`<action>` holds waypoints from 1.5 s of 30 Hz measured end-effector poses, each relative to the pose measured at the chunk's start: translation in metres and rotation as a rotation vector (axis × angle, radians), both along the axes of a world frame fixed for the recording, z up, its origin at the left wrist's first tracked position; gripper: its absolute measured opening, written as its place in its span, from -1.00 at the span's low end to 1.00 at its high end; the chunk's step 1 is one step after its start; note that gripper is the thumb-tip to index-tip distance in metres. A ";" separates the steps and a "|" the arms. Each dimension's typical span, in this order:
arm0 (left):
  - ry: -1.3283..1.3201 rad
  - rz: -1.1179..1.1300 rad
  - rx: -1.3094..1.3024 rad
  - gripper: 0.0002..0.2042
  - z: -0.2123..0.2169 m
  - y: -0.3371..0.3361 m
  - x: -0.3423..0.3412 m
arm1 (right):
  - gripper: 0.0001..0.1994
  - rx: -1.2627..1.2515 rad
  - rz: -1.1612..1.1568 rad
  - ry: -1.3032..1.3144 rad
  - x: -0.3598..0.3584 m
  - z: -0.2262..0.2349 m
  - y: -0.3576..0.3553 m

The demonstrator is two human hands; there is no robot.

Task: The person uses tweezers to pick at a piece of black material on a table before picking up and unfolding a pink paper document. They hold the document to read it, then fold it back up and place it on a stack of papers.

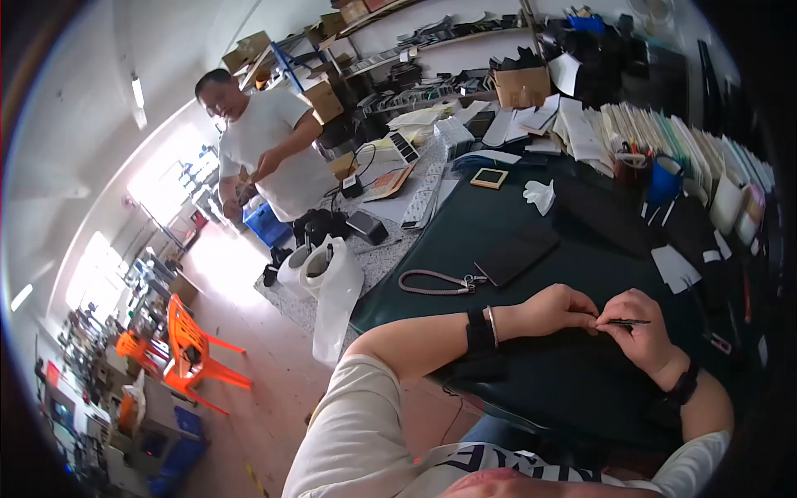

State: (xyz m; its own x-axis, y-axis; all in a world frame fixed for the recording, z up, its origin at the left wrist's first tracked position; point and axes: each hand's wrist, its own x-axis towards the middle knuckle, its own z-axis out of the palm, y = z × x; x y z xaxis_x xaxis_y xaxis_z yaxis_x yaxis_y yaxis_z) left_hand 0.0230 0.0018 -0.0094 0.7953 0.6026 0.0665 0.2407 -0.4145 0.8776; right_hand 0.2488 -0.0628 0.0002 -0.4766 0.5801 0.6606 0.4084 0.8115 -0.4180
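Over the dark green desk mat [440, 241], my two hands meet at the fingertips. My left hand [558, 310] is closed in a pinch; whatever sits between its fingertips is too small to make out. Between the fingers of my right hand [638, 336] is a thin dark pen-like tool [628, 322], its near end at my left fingertips. Its exact kind cannot be told. Just beyond my hands lies a flat black rectangular case [519, 254]. A braided wrist strap [430, 283] with a metal clasp lies at its left corner.
A crumpled white tissue [540, 196] and a small framed square [489, 178] lie farther back. Folders [656, 137] and a blue cup [664, 181] line the right. White rolls [332, 270] stand left. Another person [270, 137] stands beyond; an orange chair [195, 349] is on the floor.
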 end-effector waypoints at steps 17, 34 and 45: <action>-0.034 -0.143 0.151 -0.77 -0.003 0.010 -0.003 | -0.88 0.095 -0.073 -0.274 -0.003 0.009 0.002; -0.140 -0.327 0.296 -0.84 0.034 -0.012 0.008 | -0.88 0.048 0.035 -0.438 0.003 0.077 -0.027; -0.216 -0.466 0.674 -0.84 0.074 -0.092 0.013 | -0.83 0.173 -0.054 -0.562 0.045 0.116 -0.159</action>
